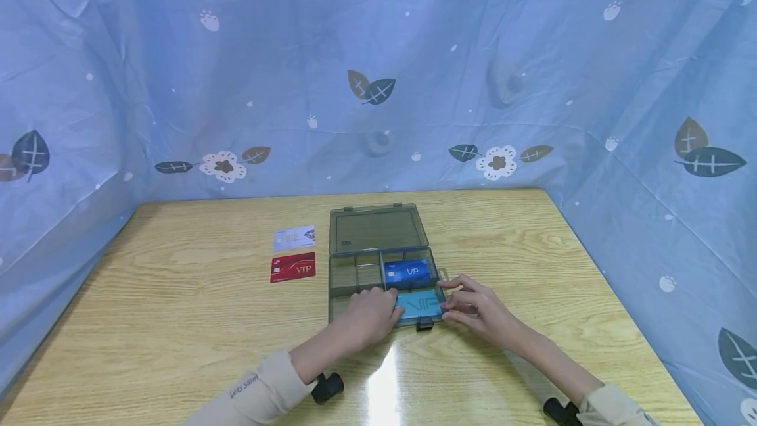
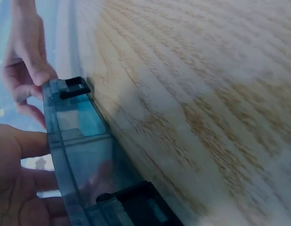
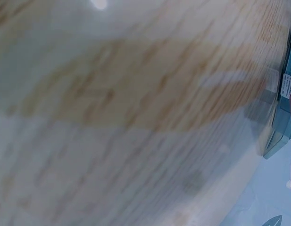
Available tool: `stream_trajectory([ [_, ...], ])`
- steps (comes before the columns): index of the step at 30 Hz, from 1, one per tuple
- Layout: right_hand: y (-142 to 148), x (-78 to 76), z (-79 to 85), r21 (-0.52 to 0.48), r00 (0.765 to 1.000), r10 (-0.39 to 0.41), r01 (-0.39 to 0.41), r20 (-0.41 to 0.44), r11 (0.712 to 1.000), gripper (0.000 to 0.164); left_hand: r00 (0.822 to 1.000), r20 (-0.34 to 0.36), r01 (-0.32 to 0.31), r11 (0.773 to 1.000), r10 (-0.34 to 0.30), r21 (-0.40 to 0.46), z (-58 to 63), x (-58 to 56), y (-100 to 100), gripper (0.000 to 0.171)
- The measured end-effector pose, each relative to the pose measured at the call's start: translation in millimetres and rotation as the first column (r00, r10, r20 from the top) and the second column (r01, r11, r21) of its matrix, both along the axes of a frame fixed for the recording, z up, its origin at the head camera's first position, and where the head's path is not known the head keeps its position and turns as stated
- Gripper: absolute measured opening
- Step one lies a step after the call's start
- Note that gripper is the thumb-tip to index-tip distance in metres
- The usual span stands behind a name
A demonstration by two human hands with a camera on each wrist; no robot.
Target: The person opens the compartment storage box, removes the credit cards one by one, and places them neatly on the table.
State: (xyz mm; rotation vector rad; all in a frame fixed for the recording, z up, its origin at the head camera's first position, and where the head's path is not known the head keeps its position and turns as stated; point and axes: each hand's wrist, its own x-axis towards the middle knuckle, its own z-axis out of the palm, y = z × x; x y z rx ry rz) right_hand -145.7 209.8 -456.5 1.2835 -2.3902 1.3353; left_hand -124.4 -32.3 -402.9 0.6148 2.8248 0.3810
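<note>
A translucent compartment box stands with its lid folded back. In its front right compartment is a light blue VIP card, seen through the front wall in the left wrist view. My left hand reaches over the front rim, thumb by the card's left end, fingers fairly straight in the left wrist view. At the box's front right corner my right hand grips the edge with bent fingers and thumb, fingertips right at the card's right end. Behind that card a dark blue VIP card lies in the back right compartment.
Left of the box, a white VIP card and a red VIP card lie on the wooden table. Black latches stick out at the box's front. A blue patterned cloth hangs behind and beside the table.
</note>
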Motion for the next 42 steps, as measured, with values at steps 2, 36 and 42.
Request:
stream_trajectory([
  [2, 0, -0.4, -1.0, 0.008, 1.0, -0.005, 0.005, -0.01, 1.0, 0.007, 1.0, -0.028, 0.003, 1.0, -0.003, -0.018, 0.8, 0.5, 1, 0.03],
  [36, 0, 0.4, -0.8, 0.022, 1.0, -0.008, 0.008, 0.004, 1.0, 0.009, 0.989, 0.139, -0.073, 0.986, 0.051, 0.153, 6.0, -12.9, -3, 0.045],
  [42, 0, -0.1, -0.9, 0.018, 1.0, -0.005, 0.005, -0.002, 1.0, 0.01, 0.998, 0.042, -0.05, 0.999, 0.049, 0.017, 6.1, -9.0, 2, 0.04],
])
